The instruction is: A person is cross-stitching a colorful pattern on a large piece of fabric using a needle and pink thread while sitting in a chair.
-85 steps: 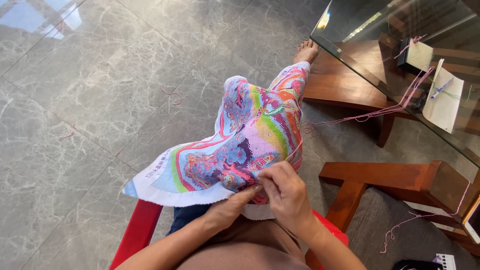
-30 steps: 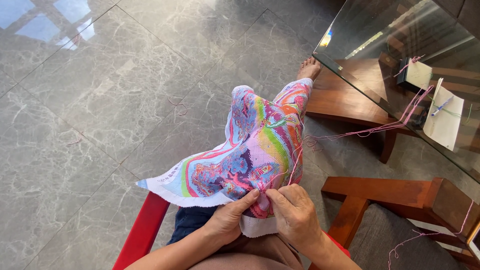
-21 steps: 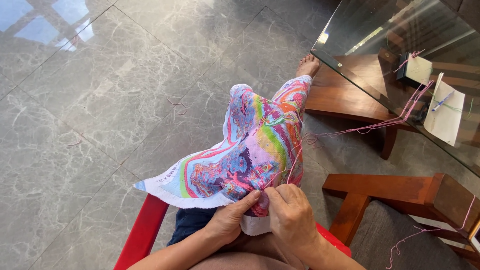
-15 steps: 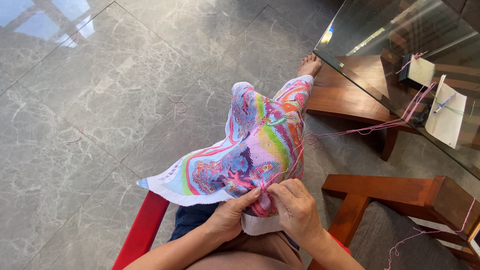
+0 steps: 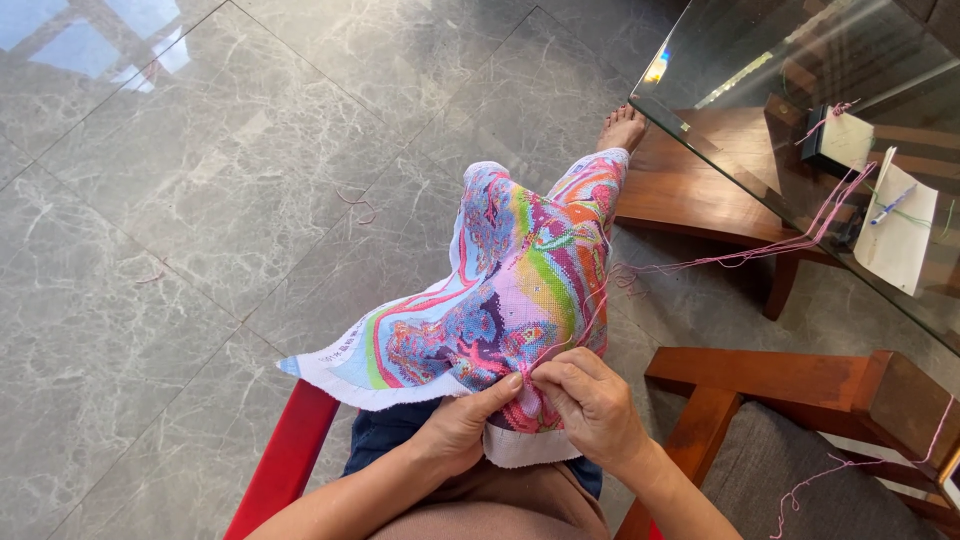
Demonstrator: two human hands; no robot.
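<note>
Since the earlier frame, both hands have slid a little along the cloth's near edge, and the cloth [image 5: 500, 300] stays draped over the lap and outstretched leg above the grey floor [image 5: 200, 200]. Left hand [image 5: 460, 425] is clamped on the cloth from below, while the right hand [image 5: 590, 400] pinches together on its stitched surface, pink thread [image 5: 720, 260] trailing to the glass table [image 5: 740, 60].
</note>
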